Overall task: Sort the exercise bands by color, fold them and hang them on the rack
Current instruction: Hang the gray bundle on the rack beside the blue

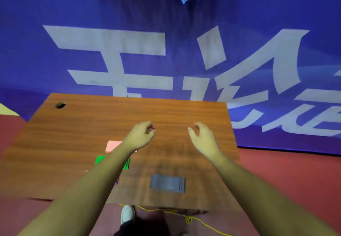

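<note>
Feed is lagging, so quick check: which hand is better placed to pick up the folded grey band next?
Probably the right hand: both hands are empty above the table, but the grey band lies nearer the right forearm.

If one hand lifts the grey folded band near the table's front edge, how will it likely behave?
The grey band lies flat and thin on the table, so it is probably light and floppy. Layered edges show at its right end, so the fold may fall open when lifted. Flat, it should slide, not roll.
</note>
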Demonstrator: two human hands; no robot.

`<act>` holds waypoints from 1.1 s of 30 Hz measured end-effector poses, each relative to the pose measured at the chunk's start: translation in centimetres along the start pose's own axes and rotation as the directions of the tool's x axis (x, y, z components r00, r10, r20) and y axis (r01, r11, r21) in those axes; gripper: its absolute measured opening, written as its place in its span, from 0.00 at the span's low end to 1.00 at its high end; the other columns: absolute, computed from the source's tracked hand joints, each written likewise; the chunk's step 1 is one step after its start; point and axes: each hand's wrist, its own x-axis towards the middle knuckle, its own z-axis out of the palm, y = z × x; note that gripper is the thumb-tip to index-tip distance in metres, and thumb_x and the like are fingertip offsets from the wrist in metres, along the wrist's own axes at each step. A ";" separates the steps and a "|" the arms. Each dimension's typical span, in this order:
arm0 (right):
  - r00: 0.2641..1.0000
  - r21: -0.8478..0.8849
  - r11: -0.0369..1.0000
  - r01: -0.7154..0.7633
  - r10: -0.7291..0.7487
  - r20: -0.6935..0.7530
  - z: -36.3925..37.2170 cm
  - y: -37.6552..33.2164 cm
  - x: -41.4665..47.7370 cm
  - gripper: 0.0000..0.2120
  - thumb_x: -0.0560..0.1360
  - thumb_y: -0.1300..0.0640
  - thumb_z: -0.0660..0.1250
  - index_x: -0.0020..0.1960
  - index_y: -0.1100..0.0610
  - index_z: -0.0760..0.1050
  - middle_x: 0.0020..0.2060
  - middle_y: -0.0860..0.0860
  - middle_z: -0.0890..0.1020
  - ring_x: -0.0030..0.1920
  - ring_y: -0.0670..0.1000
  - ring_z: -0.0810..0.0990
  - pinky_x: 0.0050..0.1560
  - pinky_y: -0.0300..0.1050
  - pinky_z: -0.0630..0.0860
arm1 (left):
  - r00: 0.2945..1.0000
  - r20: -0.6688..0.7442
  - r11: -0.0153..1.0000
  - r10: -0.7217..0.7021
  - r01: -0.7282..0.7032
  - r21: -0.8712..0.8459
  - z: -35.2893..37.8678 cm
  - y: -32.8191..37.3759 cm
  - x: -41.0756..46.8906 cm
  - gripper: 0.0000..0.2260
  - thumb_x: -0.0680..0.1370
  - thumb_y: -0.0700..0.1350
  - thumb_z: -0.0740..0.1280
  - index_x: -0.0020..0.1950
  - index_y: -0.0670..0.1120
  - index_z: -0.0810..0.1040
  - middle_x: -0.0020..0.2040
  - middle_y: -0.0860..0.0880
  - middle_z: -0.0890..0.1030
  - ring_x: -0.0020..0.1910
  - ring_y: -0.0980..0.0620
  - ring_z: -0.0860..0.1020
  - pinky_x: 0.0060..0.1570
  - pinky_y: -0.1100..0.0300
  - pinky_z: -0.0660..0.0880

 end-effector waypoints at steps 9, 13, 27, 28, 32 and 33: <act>0.944 -0.131 0.991 -0.007 0.049 0.326 9.2 4.4 -7.4 0.18 0.76 0.55 0.67 0.63 0.62 0.76 0.58 0.59 0.79 0.61 0.59 0.77 0.61 0.43 0.68 | 0.963 0.214 0.986 -0.164 0.154 0.063 7.3 -7.6 -6.2 0.11 0.71 0.44 0.62 0.49 0.43 0.80 0.46 0.42 0.82 0.46 0.42 0.80 0.47 0.56 0.74; 0.894 -0.169 0.986 0.008 0.069 0.443 12.5 4.8 -8.5 0.20 0.75 0.55 0.67 0.65 0.61 0.74 0.60 0.58 0.77 0.62 0.58 0.76 0.64 0.43 0.66 | 0.945 0.274 0.983 -0.177 0.157 0.092 9.6 -10.0 -7.1 0.12 0.75 0.40 0.65 0.56 0.42 0.83 0.57 0.41 0.82 0.56 0.42 0.80 0.56 0.62 0.69; 0.868 -0.288 0.958 -0.018 0.157 0.471 18.5 6.2 -8.5 0.21 0.74 0.56 0.65 0.66 0.58 0.74 0.60 0.56 0.76 0.64 0.57 0.72 0.64 0.48 0.68 | 0.874 0.450 0.966 -0.182 0.245 -0.085 14.1 -16.6 -4.9 0.17 0.75 0.36 0.68 0.63 0.47 0.79 0.61 0.46 0.75 0.56 0.52 0.77 0.57 0.75 0.66; 0.869 -0.297 0.955 -0.019 0.162 0.467 18.7 6.2 -8.4 0.21 0.74 0.55 0.65 0.67 0.57 0.74 0.60 0.56 0.75 0.64 0.57 0.71 0.65 0.47 0.67 | 0.874 0.455 0.969 -0.168 0.232 -0.087 14.3 -16.9 -4.7 0.16 0.75 0.36 0.68 0.62 0.47 0.80 0.59 0.46 0.75 0.54 0.53 0.76 0.54 0.77 0.65; 0.863 -0.318 0.948 -0.027 0.183 0.471 19.2 6.5 -7.8 0.20 0.74 0.55 0.64 0.66 0.55 0.75 0.60 0.56 0.74 0.65 0.57 0.69 0.66 0.46 0.65 | 0.866 0.488 0.984 -0.113 0.166 -0.067 14.8 -17.9 -3.9 0.14 0.74 0.38 0.70 0.59 0.47 0.80 0.51 0.48 0.71 0.48 0.52 0.74 0.55 0.68 0.67; 0.859 -0.316 0.948 -0.030 0.186 0.476 19.2 6.6 -7.6 0.20 0.75 0.55 0.65 0.66 0.54 0.76 0.59 0.56 0.74 0.65 0.57 0.68 0.66 0.45 0.64 | 0.863 0.494 0.987 -0.103 0.152 -0.060 14.9 -18.0 -3.7 0.14 0.73 0.38 0.71 0.58 0.47 0.79 0.50 0.48 0.71 0.47 0.52 0.74 0.56 0.66 0.69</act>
